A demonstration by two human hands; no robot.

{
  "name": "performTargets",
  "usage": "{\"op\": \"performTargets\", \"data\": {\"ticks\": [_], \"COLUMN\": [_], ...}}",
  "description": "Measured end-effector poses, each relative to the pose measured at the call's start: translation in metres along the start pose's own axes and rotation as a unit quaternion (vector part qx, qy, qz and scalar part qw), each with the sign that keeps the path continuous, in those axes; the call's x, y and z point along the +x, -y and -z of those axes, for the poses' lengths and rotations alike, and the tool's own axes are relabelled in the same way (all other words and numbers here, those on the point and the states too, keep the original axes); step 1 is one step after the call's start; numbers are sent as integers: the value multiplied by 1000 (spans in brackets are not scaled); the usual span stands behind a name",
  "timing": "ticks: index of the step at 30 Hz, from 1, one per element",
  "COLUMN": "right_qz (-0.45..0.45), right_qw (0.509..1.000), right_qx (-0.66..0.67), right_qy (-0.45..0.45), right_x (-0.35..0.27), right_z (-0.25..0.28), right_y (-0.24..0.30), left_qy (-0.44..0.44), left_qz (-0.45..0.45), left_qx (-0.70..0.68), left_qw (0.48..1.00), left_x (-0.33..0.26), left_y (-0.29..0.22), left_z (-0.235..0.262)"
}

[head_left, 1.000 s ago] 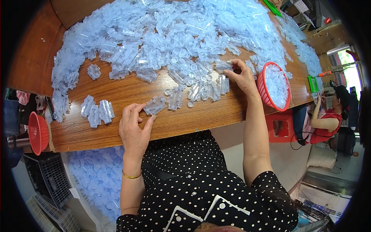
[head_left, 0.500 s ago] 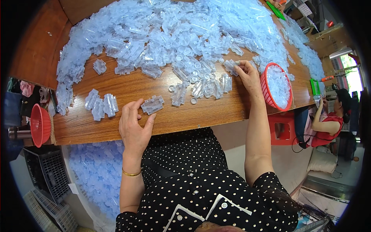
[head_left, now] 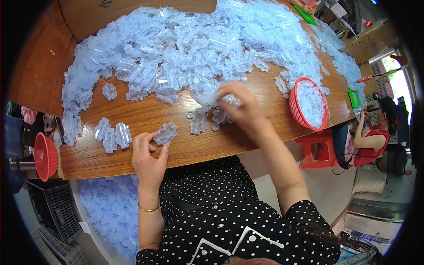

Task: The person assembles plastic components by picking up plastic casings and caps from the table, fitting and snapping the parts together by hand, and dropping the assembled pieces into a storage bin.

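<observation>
My left hand (head_left: 149, 153) is low over the near part of the table. Its thumb and index finger are at the lower left corner of a clear ribbed plastic piece (head_left: 166, 133), pinching it against the tabletop. My right hand (head_left: 245, 108), smeared by motion, is over a loose cluster of clear pieces and small round rings. Between its fingertips is a blurred pale clear plastic piece (head_left: 207, 98). Beside the cluster lie a separate clear piece (head_left: 198, 121) and a small clear ring (head_left: 215, 127). Several joined clear pieces (head_left: 110, 136) lie left of my left hand.
A big heap of clear plastic pieces (head_left: 145, 44) spreads across the back of the table (head_left: 185, 145). A red basket (head_left: 327, 117) full of small clear parts stands at right; another red basket (head_left: 45, 157) is at the left edge. A co-worker (head_left: 375, 139) sits far right near a red stool (head_left: 319, 152).
My right hand has swept left from beside the red basket to the cluster, carrying a clear piece from there. My left hand stays by its piece. The whole view has shifted slightly.
</observation>
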State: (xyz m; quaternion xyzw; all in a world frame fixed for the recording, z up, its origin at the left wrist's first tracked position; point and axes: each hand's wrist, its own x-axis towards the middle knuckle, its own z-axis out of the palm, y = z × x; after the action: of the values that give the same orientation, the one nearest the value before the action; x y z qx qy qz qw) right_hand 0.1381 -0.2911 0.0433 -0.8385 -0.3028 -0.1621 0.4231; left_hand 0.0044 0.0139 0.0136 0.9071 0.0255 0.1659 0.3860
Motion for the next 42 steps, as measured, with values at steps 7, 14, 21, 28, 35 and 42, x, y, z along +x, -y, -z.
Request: {"op": "performTargets", "data": {"ticks": [7, 14, 21, 28, 35, 42], "right_qz": [147, -18, -179, -228, 13, 78], "right_qw": [978, 975, 928, 964, 974, 976], "right_qx": [-131, -217, -321, 100, 6, -135], "right_qy": [69, -49, -60, -95, 228, 154], "right_x": [33, 29, 3, 5, 29, -3], "right_z": [-58, 55, 98, 58, -88, -103], "right_y": [5, -82, -170, -78, 83, 87], "left_qy": [1, 2, -1, -18, -30, -21], "left_qz": [-6, 3, -6, -27, -38, -10], "left_qx": [-7, 21, 25, -2, 9, 16], "left_qw": [1000, 1000, 1000, 999, 999, 1000], "left_x": [-5, -7, -7, 2, -4, -8], "left_y": [4, 3, 7, 8, 17, 17], "left_z": [9, 9, 10, 6, 3, 7]}}
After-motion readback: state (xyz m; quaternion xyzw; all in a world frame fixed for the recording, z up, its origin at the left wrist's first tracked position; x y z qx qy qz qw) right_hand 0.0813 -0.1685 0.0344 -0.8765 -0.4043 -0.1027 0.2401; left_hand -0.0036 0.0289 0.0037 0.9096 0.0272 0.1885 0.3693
